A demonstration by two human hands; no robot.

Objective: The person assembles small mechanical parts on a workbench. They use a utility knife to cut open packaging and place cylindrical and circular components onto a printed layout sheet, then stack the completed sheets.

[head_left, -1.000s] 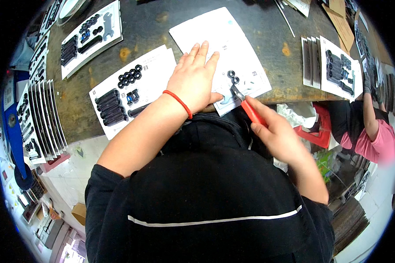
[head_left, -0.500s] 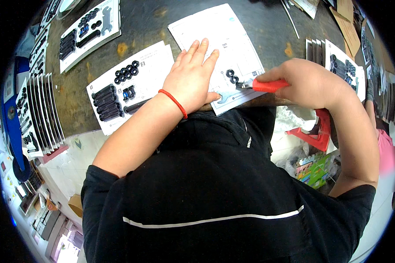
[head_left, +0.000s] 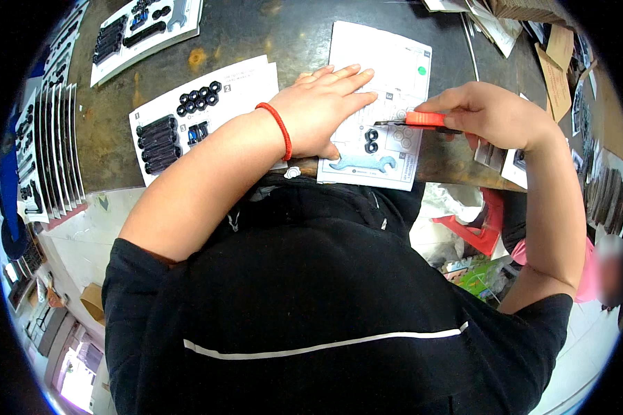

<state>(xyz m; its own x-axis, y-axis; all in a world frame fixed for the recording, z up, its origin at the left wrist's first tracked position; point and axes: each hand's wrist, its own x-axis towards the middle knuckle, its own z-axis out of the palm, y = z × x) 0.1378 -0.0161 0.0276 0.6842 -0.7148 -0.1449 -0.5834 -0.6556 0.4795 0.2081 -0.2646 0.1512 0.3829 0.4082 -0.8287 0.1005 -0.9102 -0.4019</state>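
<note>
Frame centre: left hand (head_left: 325, 111) flat, fingers spread, pinning white card (head_left: 381, 104) on table (head_left: 256, 28). Right hand (head_left: 491, 114) pinches red-handled tool (head_left: 419, 120), possibly pliers, beside black nuts (head_left: 371, 140). Nuts small, hard, likely slippery; grip across flats.

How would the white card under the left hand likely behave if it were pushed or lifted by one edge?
The white card looks thin and flat, so it would probably slide easily on the dark table; the left hand pressing it suggests that. Lifted by an edge, it would likely bend, and the small black rings could roll off.
</note>
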